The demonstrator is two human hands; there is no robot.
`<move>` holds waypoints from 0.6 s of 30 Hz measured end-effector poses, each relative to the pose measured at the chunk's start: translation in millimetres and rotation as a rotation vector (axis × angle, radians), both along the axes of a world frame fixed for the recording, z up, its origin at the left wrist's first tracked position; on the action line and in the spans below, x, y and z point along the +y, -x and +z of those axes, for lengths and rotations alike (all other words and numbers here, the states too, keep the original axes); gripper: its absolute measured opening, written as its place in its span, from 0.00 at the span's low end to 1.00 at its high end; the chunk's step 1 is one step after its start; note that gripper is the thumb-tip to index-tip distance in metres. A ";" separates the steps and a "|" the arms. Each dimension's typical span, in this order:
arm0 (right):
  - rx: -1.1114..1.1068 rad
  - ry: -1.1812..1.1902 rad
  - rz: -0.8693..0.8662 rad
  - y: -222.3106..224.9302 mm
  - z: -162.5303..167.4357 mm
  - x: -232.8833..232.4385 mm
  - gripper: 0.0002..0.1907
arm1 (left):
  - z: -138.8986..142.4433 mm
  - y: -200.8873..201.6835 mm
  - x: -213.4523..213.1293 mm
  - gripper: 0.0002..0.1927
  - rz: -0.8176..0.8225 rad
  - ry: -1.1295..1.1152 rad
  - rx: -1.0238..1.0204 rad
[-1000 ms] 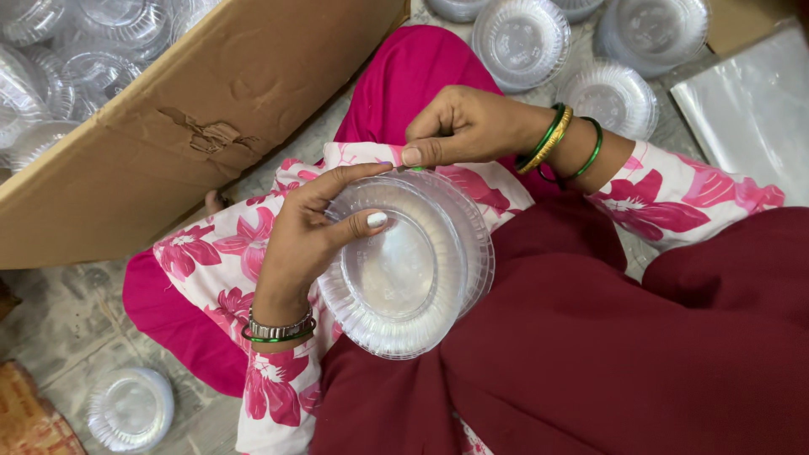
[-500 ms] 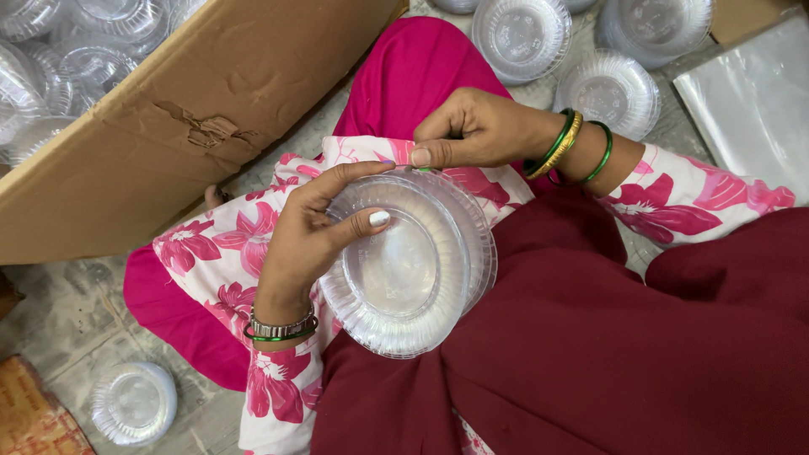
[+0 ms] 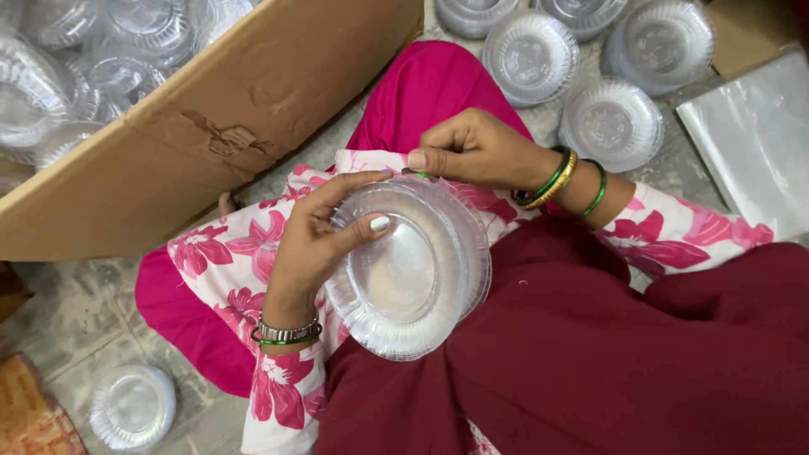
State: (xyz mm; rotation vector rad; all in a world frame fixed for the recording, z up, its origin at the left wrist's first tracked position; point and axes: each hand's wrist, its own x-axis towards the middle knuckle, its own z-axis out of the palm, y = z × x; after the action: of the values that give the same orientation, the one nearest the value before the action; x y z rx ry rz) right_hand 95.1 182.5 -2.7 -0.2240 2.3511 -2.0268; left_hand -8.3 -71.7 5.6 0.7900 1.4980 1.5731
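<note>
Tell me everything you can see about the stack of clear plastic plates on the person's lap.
The stack of clear, round, ribbed-rim plastic plates leans tilted on the lap, its hollow side facing the camera. Several thin plates sit nested, glossy and see-through. The left hand grips its left rim, thumb lying across the inside. The right hand pinches at the top edge.

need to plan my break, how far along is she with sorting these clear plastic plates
Done, it seems: several neat stacks of plates stand on the floor ahead of her knees, and one small stack sits apart. In hand: the left hand grips a stack of clear plates on her lap while the right hand pinches at its upper rim. Left: the cardboard box holds many loose plates.
</note>
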 end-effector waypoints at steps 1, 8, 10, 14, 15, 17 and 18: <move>-0.023 0.004 0.025 1.8 0.5 -0.6 0.22 | 2.5 -0.9 0.7 0.24 0.004 0.009 -0.033; -0.049 -0.134 0.105 -3.8 -7.9 15.4 0.26 | -17.3 -1.7 -5.3 0.23 0.014 0.007 -0.113; -0.097 -0.180 0.108 -7.2 -18.7 21.7 0.20 | -36.0 0.2 -10.9 0.22 0.025 0.019 -0.183; 0.074 -0.156 0.135 -13.2 -31.4 30.0 0.17 | -63.0 8.3 -12.9 0.24 0.078 0.086 -0.073; 0.054 -0.137 0.151 -16.4 -31.0 31.9 0.16 | -65.2 11.6 -9.6 0.24 0.099 0.112 -0.013; -0.060 -0.304 0.081 -17.6 -30.6 34.6 0.24 | -67.3 21.1 -0.7 0.27 0.121 0.067 0.029; -0.030 -0.233 0.060 -15.3 -31.8 35.5 0.16 | -69.2 24.7 4.8 0.27 0.161 0.067 0.005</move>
State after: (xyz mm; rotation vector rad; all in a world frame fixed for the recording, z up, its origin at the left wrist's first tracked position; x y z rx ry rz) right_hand 110.5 218.0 -34.5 -0.2515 2.5007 -1.6991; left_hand -33.1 -66.8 -63.6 0.6489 1.6434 1.6291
